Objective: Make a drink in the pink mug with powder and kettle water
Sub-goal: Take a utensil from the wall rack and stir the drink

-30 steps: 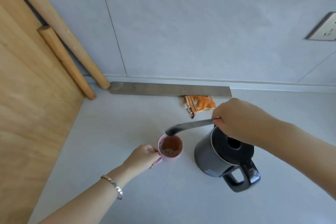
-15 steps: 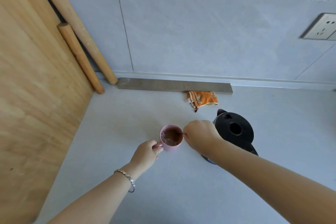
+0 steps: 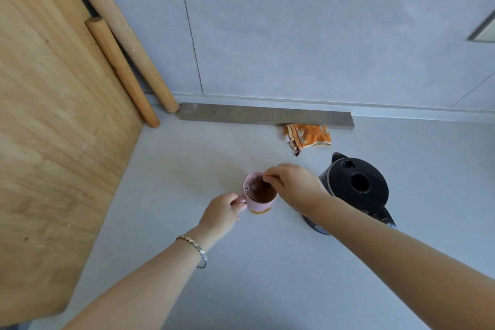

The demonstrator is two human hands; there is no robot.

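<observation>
The pink mug (image 3: pixel 258 205) stands on the grey counter (image 3: pixel 187 169), filled with brown frothy liquid. My left hand (image 3: pixel 221 213) grips its handle on the left side. My right hand (image 3: pixel 290 186) hovers over the mug's right rim, fingers pinched on a spoon that dips into the drink; only a sliver of the spoon shows. The black kettle (image 3: pixel 353 190) stands just right of the mug, lid shut, partly covered by my right forearm.
A large wooden board (image 3: pixel 53 142) leans at the left, with two wooden rolling pins (image 3: pixel 123 69) against the wall. A grey bar (image 3: pixel 265 115) lies along the wall base, an orange cloth (image 3: pixel 308 136) beside it. A wall socket (image 3: pixel 486 29) is at the far right.
My right hand brought the spoon from above the kettle down into the mug and now holds it in the drink. The left hand stayed on the handle.
</observation>
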